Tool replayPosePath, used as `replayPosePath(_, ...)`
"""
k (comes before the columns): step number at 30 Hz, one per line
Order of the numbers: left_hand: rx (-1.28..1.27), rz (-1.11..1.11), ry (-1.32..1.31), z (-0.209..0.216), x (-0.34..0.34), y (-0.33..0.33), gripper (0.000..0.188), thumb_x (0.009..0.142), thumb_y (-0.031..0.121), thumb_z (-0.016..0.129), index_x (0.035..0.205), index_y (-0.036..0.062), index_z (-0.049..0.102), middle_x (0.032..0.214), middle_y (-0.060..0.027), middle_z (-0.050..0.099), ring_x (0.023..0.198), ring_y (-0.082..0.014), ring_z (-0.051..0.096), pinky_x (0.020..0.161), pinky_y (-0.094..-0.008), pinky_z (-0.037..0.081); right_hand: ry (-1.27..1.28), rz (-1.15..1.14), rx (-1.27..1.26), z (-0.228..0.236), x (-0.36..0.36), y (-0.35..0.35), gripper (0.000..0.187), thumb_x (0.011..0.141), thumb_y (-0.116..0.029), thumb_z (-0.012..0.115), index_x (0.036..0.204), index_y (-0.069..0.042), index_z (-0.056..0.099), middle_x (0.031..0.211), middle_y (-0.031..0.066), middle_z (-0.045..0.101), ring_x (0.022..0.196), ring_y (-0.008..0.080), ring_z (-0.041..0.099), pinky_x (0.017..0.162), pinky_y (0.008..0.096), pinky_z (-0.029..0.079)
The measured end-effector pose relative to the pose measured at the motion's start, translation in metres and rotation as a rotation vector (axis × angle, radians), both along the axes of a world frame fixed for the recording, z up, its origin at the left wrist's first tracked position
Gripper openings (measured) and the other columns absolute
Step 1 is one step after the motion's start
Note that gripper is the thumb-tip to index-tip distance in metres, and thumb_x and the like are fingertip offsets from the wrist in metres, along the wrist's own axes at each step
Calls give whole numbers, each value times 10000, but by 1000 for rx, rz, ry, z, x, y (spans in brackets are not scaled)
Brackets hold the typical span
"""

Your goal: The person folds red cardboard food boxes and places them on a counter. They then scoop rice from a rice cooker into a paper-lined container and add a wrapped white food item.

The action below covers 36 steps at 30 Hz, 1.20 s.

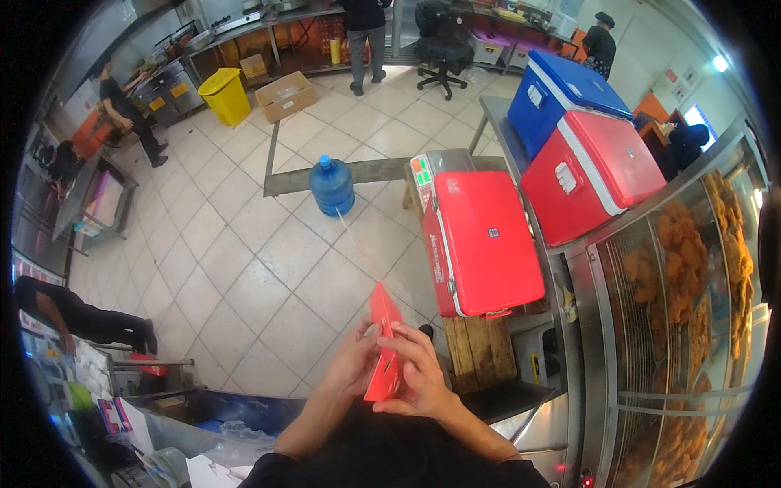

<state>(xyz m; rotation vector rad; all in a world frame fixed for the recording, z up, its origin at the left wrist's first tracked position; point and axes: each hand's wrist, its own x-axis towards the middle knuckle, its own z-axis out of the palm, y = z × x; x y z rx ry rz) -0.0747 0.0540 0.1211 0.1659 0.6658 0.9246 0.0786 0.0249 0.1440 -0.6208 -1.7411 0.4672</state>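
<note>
1 run of white lettering along the side of the nearer red cooler (488, 264), too small to read; on its lid, 1 small dark square label (493, 233). Just beyond, 1 scale (424, 175) with a lit green-and-red display. Pale marks on the red folded carton (383, 377), blurred past reading. Carton seen nearly edge-on, between 2 bare hands, in front of the body. Left hand (353, 358) half closed, fingers bent against the left face; right hand (425, 376) more spread, fingers over the right face, thumb near the lower end. Hands close together, both gripping the carton
</note>
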Motion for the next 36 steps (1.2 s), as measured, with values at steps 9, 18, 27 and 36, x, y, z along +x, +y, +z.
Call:
replayPosePath(9, 214, 60, 143, 15, -11, -26, 325, 1079, 208, 541, 1336, 9, 529, 1219, -123, 654, 1067, -223, 679, 912, -382, 583, -107, -44, -114, 9, 12, -11, 507, 827, -312, 804, 1240, -40, 693, 1348, 154, 613, 1246, 464, 561, 1017, 528, 494)
replayPosePath(18, 153, 95, 152, 20, -13, -37, 508, 1119, 463, 341, 1287, 33, 555, 1177, -126, 674, 1067, -248, 668, 934, -414, 543, -167, 8, -140, 18, 26, -17, 404, 720, -162, 859, 1091, -61, 734, 1286, 109, 679, 1195, 398, 606, 974, 460, 529)
replayPosePath(27, 130, 158, 169, -10, 10, -40, 402, 1128, 350, 369, 1293, 25, 539, 1202, -102, 626, 1111, -206, 627, 948, -362, 523, -170, -271, -115, -14, 9, -15, 409, 810, -156, 817, 1196, -77, 706, 1322, 117, 655, 1134, 325, 627, 976, 420, 518)
replayPosePath(36, 57, -61, 35, -25, -7, 20, 366, 1104, 318, 453, 1261, 2, 553, 1162, -95, 643, 1035, -183, 663, 892, -307, 582, -264, 150, -600, 12, 43, 21, 579, 953, -247, 709, 1440, 17, 541, 1456, 224, 560, 1357, 369, 529, 1137, 405, 418)
